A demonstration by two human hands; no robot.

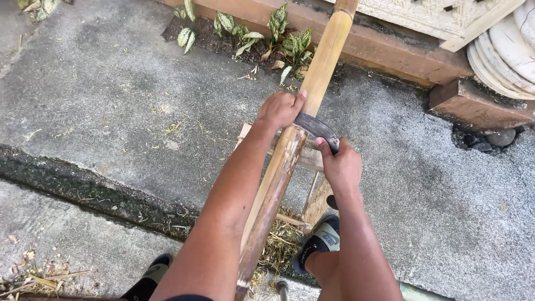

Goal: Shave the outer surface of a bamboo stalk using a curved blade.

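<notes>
A long bamboo pole [323, 61] runs from the top of the view down between my arms, resting on a small wooden stand [315, 200]. A dark curved blade [315, 127] lies across the pole. My left hand [280, 108] grips one end of the blade on the pole's left side. My right hand [341, 166] grips the other end on the right side. The pole below the blade looks scraped and browner.
Rough concrete ground [111, 89] surrounds me, with a dark mossy crack [83, 189] at left. Leafy plants [278, 39] grow by a brick ledge [390, 50]. Stacked pale discs [507, 50] stand top right. My sandalled foot [320, 242] rests by bamboo shavings [278, 245].
</notes>
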